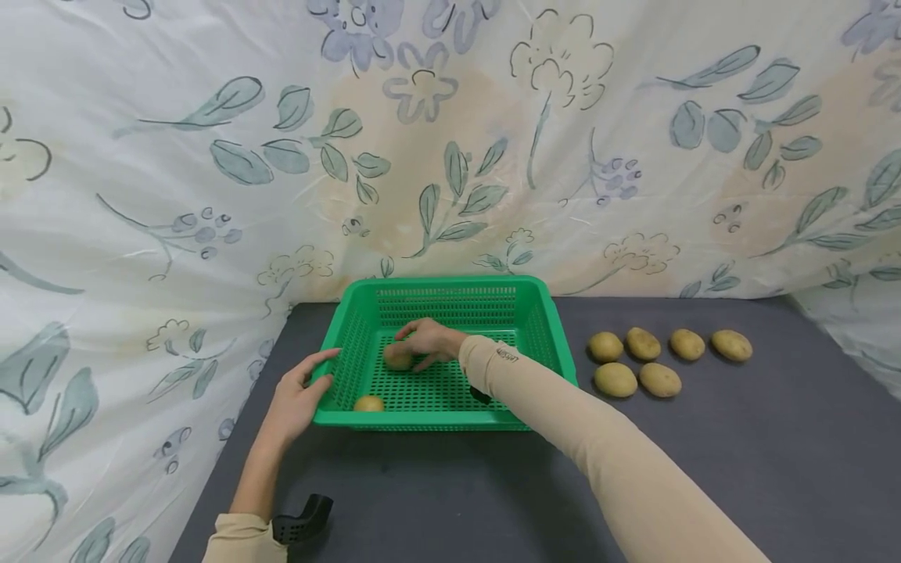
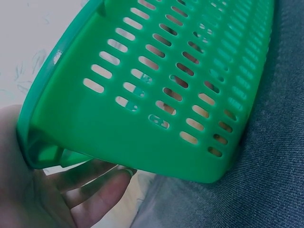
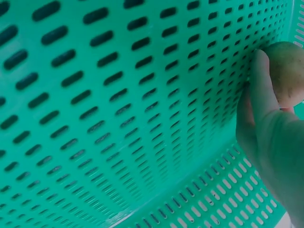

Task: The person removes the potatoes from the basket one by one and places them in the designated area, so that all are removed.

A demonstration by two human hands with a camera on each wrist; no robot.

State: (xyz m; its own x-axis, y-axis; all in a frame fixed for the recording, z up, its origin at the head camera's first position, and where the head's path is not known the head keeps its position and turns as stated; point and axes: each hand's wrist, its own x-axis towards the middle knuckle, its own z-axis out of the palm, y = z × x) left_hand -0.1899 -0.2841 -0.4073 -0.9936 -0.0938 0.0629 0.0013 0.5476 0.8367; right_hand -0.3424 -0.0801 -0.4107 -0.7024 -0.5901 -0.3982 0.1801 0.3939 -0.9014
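Note:
A green perforated plastic basket (image 1: 450, 418) stands on the dark tabletop. My left hand (image 1: 299, 395) grips the rim at its left corner; in the left wrist view fingers (image 2: 102, 192) curl under that rim. Inside the basket, my right hand (image 1: 431, 341) holds a potato (image 1: 397, 357) low over the perforated floor, left of the middle. The right wrist view shows the fingers around this potato (image 3: 287, 73); whether it touches the floor I cannot tell. Another potato (image 1: 369, 403) lies in the basket's near left corner, partly hidden by the front rim.
To the right of the basket, several loose potatoes (image 1: 660, 380) lie on the dark table (image 1: 795, 438) in two rough rows. A floral cloth (image 1: 450, 156) hangs behind the table and along its left side. A black wrist mount (image 1: 304, 522) sticks out beside the left sleeve.

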